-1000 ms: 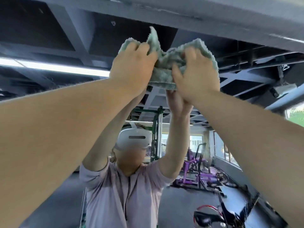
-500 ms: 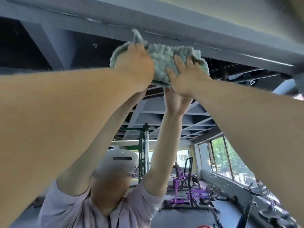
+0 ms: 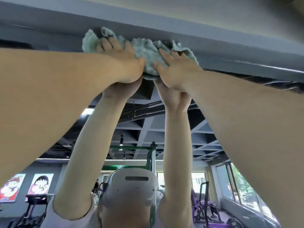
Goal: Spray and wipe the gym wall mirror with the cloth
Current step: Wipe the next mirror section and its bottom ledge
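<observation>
Overhead, the left hand (image 3: 121, 63) and right hand (image 3: 177, 71) lie side by side, fingers straight and spread. They press the crumpled green cloth (image 3: 146, 51) flat at the mirror (image 3: 148, 129) top edge, against the grey beam (image 3: 213, 46).

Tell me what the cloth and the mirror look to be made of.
Cloth: likely microfibre or terry, pale green and matte; the fluffy pile and limp, crumpled folds suggest it. Mirror: glass, it seems, with a glossy finish; it gives a sharp, clear reflection.
</observation>
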Available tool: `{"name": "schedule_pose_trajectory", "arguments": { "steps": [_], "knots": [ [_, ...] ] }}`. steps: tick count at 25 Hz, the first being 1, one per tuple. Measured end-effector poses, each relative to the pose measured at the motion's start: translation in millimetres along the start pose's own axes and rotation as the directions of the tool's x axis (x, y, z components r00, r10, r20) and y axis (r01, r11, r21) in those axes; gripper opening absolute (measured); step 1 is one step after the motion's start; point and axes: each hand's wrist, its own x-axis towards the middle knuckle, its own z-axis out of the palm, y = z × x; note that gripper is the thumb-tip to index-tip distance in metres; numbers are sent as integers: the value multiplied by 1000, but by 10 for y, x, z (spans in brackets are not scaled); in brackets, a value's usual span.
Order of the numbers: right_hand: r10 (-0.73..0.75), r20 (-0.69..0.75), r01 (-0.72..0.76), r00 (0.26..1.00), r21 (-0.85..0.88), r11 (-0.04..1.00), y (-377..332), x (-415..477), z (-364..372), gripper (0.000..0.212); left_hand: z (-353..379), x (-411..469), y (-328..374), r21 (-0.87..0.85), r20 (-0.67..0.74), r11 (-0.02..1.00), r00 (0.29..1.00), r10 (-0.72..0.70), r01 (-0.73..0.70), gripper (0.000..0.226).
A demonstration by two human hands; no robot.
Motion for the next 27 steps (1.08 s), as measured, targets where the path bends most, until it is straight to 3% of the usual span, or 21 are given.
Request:
{"name": "schedule_pose_trajectory", "arguments": {
  "steps": [7, 11, 15, 18, 27],
  "knots": [
    [44, -35, -43, 998, 15, 999, 1339, -164, -54, 63, 56, -38, 1252, -34, 39, 996, 995, 88, -87, 71],
    [111, -10, -111, 994, -7, 994, 2000, -391, -65, 64, 91, -209, 1908, -39, 55, 970, 969, 241, -239, 70],
    [207, 40, -208, 977, 14, 978, 2295, -586, -132, 62, 48, -307, 2207, -24, 45, 960, 959, 280, -279, 69],
    [269, 53, -271, 962, 40, 962, 2075, -677, -184, 59, 10, -383, 2064, 6, 37, 965, 965, 260, -261, 72],
    [148, 102, -157, 984, 86, 984, 44, -665, 87, 57, 77, -671, 14, 74, 94, 987, 986, 136, -143, 73]
  ]
}}
